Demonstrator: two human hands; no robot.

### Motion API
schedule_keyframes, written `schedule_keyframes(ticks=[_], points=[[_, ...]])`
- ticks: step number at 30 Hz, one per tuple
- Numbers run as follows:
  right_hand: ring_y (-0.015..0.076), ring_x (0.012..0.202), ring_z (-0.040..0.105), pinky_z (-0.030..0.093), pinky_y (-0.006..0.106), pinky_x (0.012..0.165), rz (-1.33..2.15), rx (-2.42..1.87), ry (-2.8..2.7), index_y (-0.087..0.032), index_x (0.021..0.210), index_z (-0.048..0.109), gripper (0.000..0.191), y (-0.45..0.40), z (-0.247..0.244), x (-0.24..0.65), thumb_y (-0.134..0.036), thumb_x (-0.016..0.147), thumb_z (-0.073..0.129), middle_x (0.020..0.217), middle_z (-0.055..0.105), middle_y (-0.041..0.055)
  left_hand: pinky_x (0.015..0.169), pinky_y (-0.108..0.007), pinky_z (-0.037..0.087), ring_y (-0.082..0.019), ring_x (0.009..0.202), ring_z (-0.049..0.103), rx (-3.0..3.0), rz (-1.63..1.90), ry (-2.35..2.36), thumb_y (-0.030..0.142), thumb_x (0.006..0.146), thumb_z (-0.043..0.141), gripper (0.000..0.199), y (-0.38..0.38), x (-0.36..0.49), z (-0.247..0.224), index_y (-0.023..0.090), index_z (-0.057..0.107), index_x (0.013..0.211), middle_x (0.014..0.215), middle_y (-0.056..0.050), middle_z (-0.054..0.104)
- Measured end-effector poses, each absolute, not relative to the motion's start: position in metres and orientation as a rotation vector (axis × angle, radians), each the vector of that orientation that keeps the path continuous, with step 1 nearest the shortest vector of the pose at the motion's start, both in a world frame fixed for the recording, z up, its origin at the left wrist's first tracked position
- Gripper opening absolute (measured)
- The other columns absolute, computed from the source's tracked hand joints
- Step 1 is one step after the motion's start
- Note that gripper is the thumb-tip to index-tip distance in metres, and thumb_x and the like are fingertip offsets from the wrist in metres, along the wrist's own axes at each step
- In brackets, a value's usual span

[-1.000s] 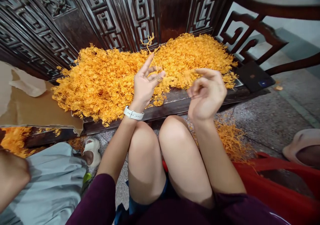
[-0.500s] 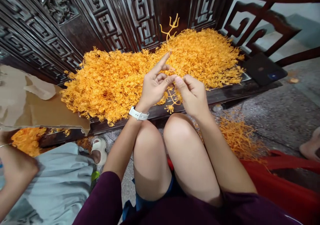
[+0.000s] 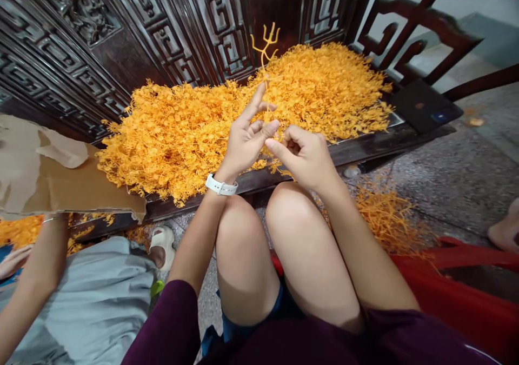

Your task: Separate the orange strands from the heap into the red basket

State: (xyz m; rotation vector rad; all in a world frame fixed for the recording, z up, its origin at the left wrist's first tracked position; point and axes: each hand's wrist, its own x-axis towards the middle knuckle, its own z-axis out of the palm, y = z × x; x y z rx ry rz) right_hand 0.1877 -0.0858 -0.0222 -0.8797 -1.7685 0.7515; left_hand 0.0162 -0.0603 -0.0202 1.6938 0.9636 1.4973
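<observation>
My left hand (image 3: 247, 140), with a white watch strap on its wrist, pinches a thin orange branched stem (image 3: 267, 51). Its forked bare end rises above the raised index finger. Close on the right, my right hand (image 3: 308, 157) has its fingers curled in and its thumb stretched towards the left thumb. Whatever lies inside those curled fingers is hidden. Below the thumbs, small orange sprigs (image 3: 278, 166) show at the bench edge; I cannot tell whether they are joined to the stem. Behind both hands spreads a large heap of orange flower-like pieces (image 3: 174, 132).
The heap lies on a dark carved wooden bench (image 3: 259, 178). A dark phone (image 3: 421, 108) rests at its right end, cardboard (image 3: 93, 184) at its left. Bare orange stems (image 3: 385, 219) litter the floor near a red plastic stool (image 3: 454, 294). Another person's arm (image 3: 44, 267) is at left.
My right hand has come apart from the left thumb and fingertips. The sprig that hung between my hands has mostly gone from sight. The other person's arm has shifted under the cardboard.
</observation>
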Motion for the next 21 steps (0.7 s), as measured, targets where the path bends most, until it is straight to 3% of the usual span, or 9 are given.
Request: schedule_keyframes(ticks=[5,10,14,17,21], points=[[0.0142,0.059,0.038,0.027,0.033,0.061,0.700,-0.863,-1.772,-0.022,0.069,0.048,0.054,-0.085,-0.021,0.189,-0.063,0.102,0.062,0.060,0.044,-0.0028,0.084,-0.037,0.061,-0.033,0.131,0.062,1.660,1.441,0.996,0.051,0.091,0.077,0.063,-0.069,0.020,-0.009,0.032,0.063,0.150,0.145,-0.011,0.064],[0.0147,0.059,0.036,0.028,0.033,0.061,0.670,-0.845,-1.646,-0.022,0.064,0.047,0.059,-0.086,-0.019,0.185,-0.064,0.102,0.059,0.059,0.040,-0.0017,0.076,-0.032,0.058,-0.024,0.103,0.070,1.686,1.341,1.045,0.061,0.095,0.070,0.071,-0.069,0.016,-0.012,0.033,0.055,0.159,0.134,-0.011,0.069],[0.0124,0.056,0.030,0.027,0.031,0.056,0.899,-0.769,-1.449,-0.022,0.061,0.038,0.063,-0.083,-0.024,0.177,-0.066,0.101,0.061,0.059,0.035,-0.0032,0.069,-0.032,0.054,-0.019,0.083,0.065,1.678,1.300,1.080,0.056,0.091,0.078,0.083,-0.072,0.016,-0.014,0.034,0.047,0.164,0.117,-0.009,0.073],[0.0114,0.055,0.030,0.027,0.030,0.056,0.981,-0.692,-1.477,-0.022,0.062,0.039,0.061,-0.089,-0.020,0.176,-0.061,0.102,0.062,0.058,0.035,-0.0037,0.071,-0.033,0.052,-0.021,0.085,0.066,1.615,1.373,1.084,0.052,0.090,0.080,0.083,-0.071,0.017,-0.016,0.034,0.047,0.164,0.108,-0.007,0.073],[0.0106,0.055,0.035,0.030,0.030,0.059,0.937,-0.506,-1.802,-0.020,0.062,0.045,0.053,-0.123,0.014,0.185,-0.045,0.106,0.062,0.057,0.039,-0.0036,0.076,-0.036,0.053,-0.025,0.093,0.067,1.563,1.455,1.137,0.053,0.094,0.073,0.071,-0.062,0.011,-0.028,0.036,0.054,0.159,0.116,-0.009,0.075]])
